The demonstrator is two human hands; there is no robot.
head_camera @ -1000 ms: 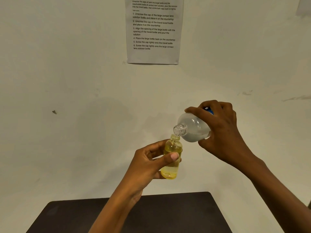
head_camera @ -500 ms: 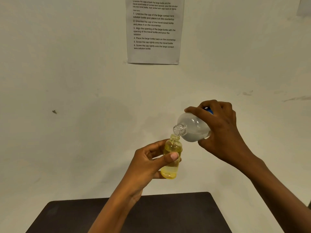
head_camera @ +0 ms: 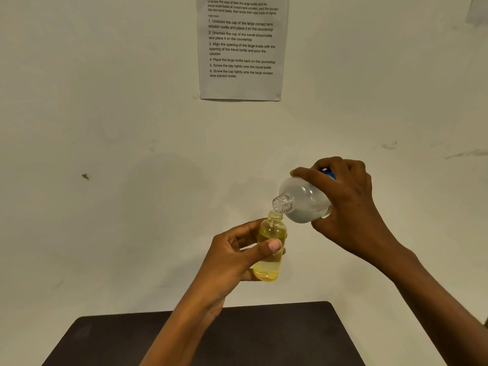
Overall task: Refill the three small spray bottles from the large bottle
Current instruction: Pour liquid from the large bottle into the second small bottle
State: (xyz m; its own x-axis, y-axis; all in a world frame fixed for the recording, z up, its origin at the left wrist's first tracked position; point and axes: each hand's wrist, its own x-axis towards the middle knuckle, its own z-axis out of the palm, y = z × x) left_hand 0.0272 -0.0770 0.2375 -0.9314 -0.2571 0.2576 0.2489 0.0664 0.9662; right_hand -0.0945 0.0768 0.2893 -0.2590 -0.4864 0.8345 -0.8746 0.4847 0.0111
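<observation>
Yellow small bottle [head_camera: 269, 249] is sitting pinched in the left hand [head_camera: 232, 260]; the right hand [head_camera: 346, 204] is gripping the tilted large bottle [head_camera: 303, 200], mouths seemingly touching, so any wobble is risking a spill

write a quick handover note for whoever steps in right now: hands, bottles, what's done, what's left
Left hand: holds the small yellow bottle upright, uncapped, above the dark table.
Right hand: grips the large bottle, uncapped and tilted, its mouth right over the small bottle's neck.
Done: both caps are off, the openings are lined up, and there is some liquid low in the small bottle. I cannot tell whether a stream is flowing.
Left: finish this fill, set the large bottle down, and cap the small one. The other two small bottles and the caps are out of view, so check them.
</observation>
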